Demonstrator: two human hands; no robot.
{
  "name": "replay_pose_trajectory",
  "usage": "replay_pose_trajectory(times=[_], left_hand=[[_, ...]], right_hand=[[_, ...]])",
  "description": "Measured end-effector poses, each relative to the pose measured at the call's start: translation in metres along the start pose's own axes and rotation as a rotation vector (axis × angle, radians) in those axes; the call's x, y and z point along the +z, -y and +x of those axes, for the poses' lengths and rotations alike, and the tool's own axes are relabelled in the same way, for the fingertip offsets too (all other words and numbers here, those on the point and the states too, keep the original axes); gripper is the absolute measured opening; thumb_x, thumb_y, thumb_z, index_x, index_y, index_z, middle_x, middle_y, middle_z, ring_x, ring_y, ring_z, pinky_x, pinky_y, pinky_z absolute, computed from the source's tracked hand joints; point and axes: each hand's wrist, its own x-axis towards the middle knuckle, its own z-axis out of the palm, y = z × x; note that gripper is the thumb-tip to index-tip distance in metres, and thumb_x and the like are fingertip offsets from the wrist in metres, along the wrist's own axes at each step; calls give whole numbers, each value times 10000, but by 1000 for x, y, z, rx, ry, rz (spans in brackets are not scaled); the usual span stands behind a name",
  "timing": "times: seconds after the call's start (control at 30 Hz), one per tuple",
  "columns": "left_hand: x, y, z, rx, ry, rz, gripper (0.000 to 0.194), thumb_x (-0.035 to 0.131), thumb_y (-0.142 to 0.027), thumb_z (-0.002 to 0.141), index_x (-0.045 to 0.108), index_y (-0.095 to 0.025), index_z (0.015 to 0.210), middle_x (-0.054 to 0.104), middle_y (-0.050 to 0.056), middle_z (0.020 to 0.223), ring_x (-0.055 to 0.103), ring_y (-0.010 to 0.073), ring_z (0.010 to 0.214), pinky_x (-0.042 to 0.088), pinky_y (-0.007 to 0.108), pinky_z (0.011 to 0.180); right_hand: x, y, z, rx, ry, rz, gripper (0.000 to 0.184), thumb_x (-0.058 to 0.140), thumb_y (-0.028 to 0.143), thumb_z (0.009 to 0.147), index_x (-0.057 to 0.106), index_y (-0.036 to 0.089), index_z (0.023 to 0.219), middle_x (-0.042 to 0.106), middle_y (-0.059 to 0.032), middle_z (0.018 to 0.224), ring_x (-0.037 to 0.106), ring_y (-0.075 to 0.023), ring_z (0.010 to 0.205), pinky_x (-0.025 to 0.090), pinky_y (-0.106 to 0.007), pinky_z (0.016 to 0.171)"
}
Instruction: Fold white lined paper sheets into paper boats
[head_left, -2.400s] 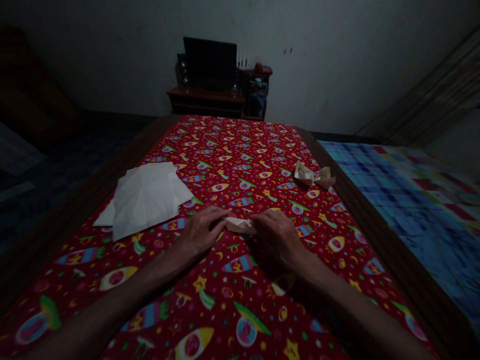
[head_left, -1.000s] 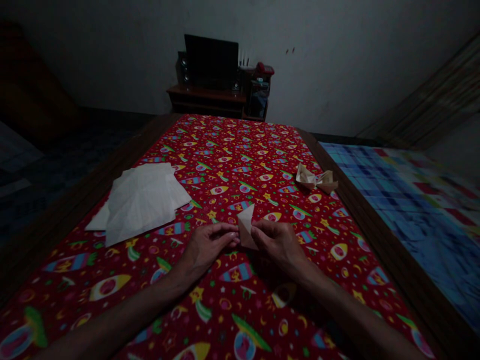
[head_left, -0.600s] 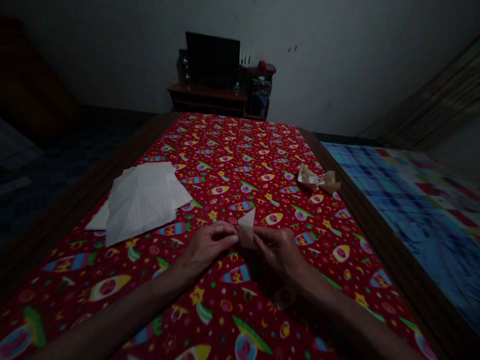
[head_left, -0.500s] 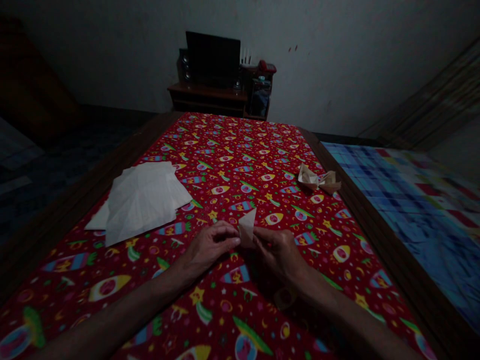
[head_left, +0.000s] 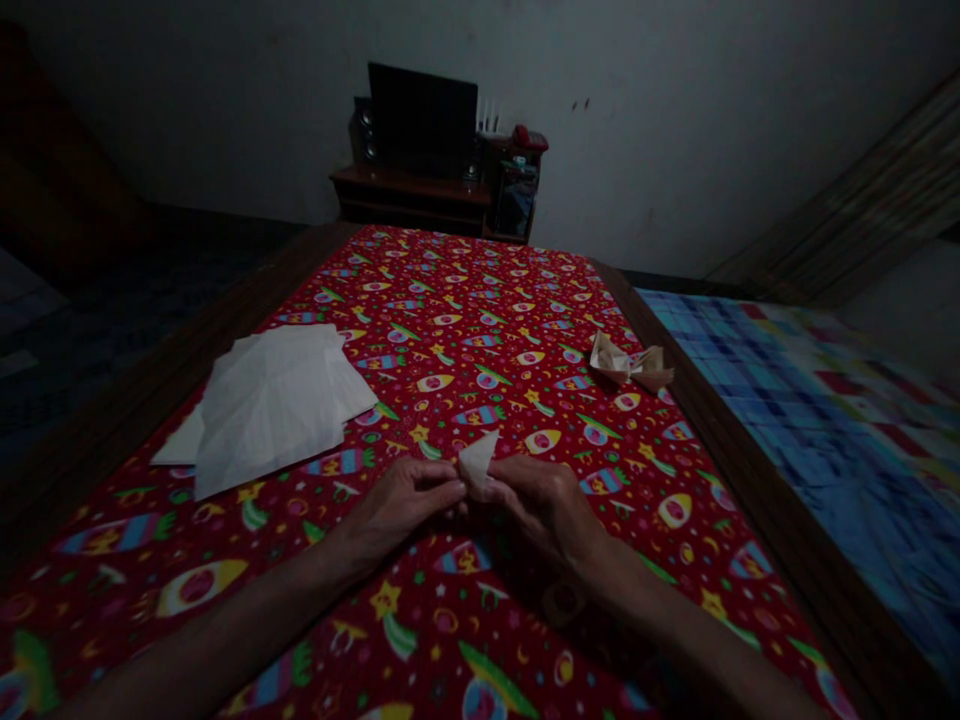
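A small folded piece of paper [head_left: 477, 466], pale and pointed at the top, is held up between my two hands just above the red cloth. My left hand [head_left: 420, 494] pinches its left lower edge between thumb and fingers. On the other side, my right hand [head_left: 541, 496] grips it with the fingertips closed, hiding part of its right edge. To the left lies a fanned stack of pale paper sheets [head_left: 274, 405]. Over at the right rests a folded paper piece [head_left: 630, 364] shaped like a bow, tan and cream.
A red patterned cloth [head_left: 480, 300] covers the table, whose dark wooden edge [head_left: 720, 450] shows along the right. A black monitor [head_left: 422, 118] with speakers and a red telephone [head_left: 530, 138] stand by the far wall. Blue checked fabric [head_left: 780, 400] spreads beyond the right edge.
The folded paper has tilted and shifted slightly left and down between my hands. My right fingers now cover more of its right side. The whole view has moved a little.
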Motion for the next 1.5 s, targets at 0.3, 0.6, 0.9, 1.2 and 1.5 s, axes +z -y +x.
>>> replay_pose_trajectory(times=[0.3, 0.6, 0.9, 1.2, 1.5], left_hand=[[1, -1, -2, 65, 89, -306, 210, 661, -311, 781, 688, -192, 952, 650, 1, 756, 560, 97, 699, 418, 179, 674], [4, 1, 0, 130, 250, -302, 392, 608, -346, 824, 536, -191, 1177, 606, 80, 1052, 538, 118, 766, 411, 219, 670], [1, 9, 4, 144, 203, -266, 489, 598, -425, 821, 477, -175, 1225, 564, 131, 1213, 580, 140, 828, 433, 271, 742], [1, 11, 6, 62, 150, -248, 388, 593, -406, 821, 558, -141, 1102, 659, 103, 1022, 595, 132, 766, 465, 249, 687], [0, 13, 6, 55, 146, -195, 309, 554, -365, 852, 581, -147, 1070, 660, 63, 899, 590, 120, 729, 467, 233, 672]], right_hand=[[9, -11, -1, -91, -44, -198, 268, 389, 233, 936, 634, 168, 849, 600, -52, 769, 530, -117, 639, 397, -210, 575], [-1, -5, -3, -64, -161, -151, 254, 456, 178, 889, 635, 159, 710, 571, -21, 641, 495, -95, 558, 349, -196, 519], [-59, -33, 11, 245, -272, -101, 323, 496, 308, 827, 625, 141, 583, 563, -6, 539, 495, -103, 504, 347, -190, 466], [-224, -121, 58, 444, -71, -919, 414, 447, 344, 829, 578, 126, 502, 513, -39, 470, 488, -107, 475, 263, -226, 452], [-183, -123, 98, 490, 107, -1166, 255, 467, 228, 806, 676, 81, 790, 656, -154, 760, 603, -181, 655, 338, -241, 535]])
